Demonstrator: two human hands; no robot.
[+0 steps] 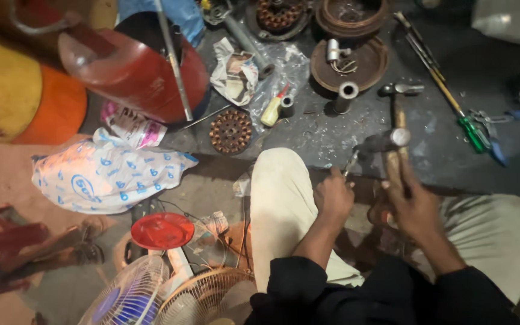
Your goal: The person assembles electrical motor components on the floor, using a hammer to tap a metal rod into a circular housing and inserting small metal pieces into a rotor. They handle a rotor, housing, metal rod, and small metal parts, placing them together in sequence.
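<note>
Seated cross-legged at 6 o'clock on a dark mat [332, 129]. Left hand [334, 195] pinched around a thin metal punch [351, 162], tip angled toward 1 o'clock, likely to steady it for striking. Right hand [409, 201] clenched on a wooden-handled hammer [392, 141], head just beside the punch's top. Both wrists bent, forearms between the knees. 1 second hammer [399, 90] lying at 12 o'clock.

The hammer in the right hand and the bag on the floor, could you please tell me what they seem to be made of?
Hammer: apparently a brown wooden handle with a grey, dull-shiny metal head. Bag: thin white plastic, it seems, crinkled and glossy, with blue print.
</note>
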